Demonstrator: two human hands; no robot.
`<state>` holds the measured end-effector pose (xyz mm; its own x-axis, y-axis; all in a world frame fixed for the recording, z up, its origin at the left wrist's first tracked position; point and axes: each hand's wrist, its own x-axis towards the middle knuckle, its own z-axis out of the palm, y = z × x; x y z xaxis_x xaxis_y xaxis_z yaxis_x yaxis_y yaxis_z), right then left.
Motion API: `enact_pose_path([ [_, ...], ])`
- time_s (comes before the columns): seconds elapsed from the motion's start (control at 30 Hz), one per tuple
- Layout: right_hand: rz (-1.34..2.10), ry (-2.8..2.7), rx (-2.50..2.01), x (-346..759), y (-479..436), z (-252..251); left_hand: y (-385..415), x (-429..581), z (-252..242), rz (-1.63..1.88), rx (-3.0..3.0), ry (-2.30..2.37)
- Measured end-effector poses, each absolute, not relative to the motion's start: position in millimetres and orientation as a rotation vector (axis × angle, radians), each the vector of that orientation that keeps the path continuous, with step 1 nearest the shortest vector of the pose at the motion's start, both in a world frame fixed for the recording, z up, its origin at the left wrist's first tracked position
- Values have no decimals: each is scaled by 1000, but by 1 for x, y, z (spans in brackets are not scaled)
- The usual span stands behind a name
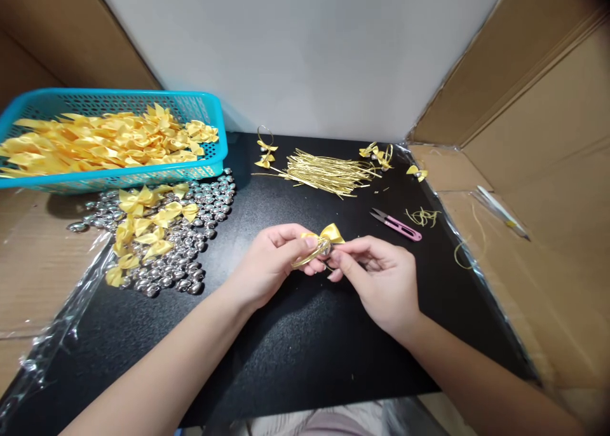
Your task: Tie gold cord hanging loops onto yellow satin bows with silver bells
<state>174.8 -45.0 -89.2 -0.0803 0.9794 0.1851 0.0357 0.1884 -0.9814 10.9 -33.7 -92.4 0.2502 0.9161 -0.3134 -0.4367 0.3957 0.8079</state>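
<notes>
Near the middle of the black table, my left hand (pixel 279 258) pinches a yellow ribbon bow (pixel 333 234) together with a looped gold cord (pixel 307 257). A silver bell (pixel 326 248) sits against the bow, between the fingertips of both hands. My right hand (pixel 381 274) is closed at the right side of the bell and bow, thumb against fingers. It appears to pinch the cord's end, though the fingertips mostly hide it.
A blue basket (pixel 222 128) of yellow bows stands at the back left. Silver bells (pixel 178 261) with loose bows lie before it. Gold cords (pixel 328 172) are piled behind my hands, near finished-looking bows (pixel 379 156). Pink snips (pixel 403 227), cord scraps (pixel 422 217) and a white tool (pixel 500 210) lie right.
</notes>
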Motion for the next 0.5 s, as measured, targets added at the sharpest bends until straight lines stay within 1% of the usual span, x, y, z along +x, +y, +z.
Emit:
enact_pose_path([
  [0.2, 1110, -1409, -1121, 177, -42, -89, -33, 10, -94, 973, 665, 903],
  [0.4, 983, -1552, -1130, 182, -39, -88, -32, 11, -92, 968, 662, 918],
  [0.5, 977, -1574, -1126, 183, -38, -89, -33, 11, -92, 962, 668, 908],
])
